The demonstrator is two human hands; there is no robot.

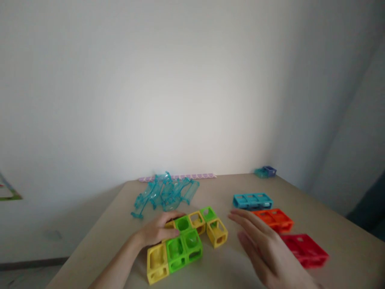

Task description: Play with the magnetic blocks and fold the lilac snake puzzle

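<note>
My left hand [158,230] lies over the left end of a joined group of hollow yellow and green cube blocks [183,240], with its thumb on top and its fingers round the far side. A yellow cube [217,232] sits at the right of this group, touching a green one. Some cubes at the left are partly hidden under my hand. To the right, my right hand [264,249] is above the table with fingers stretched out and nothing in them. It is slightly blurred and stands apart from the yellow cube.
A turquoise block row [252,200], an orange one [275,220] and a red one [305,249] lie at the right of the table [219,269]. Clear blue curved track pieces [168,190] are heaped behind. A purple patterned strip [195,176] runs along the wall; a dark-blue cube [269,171] sits far right.
</note>
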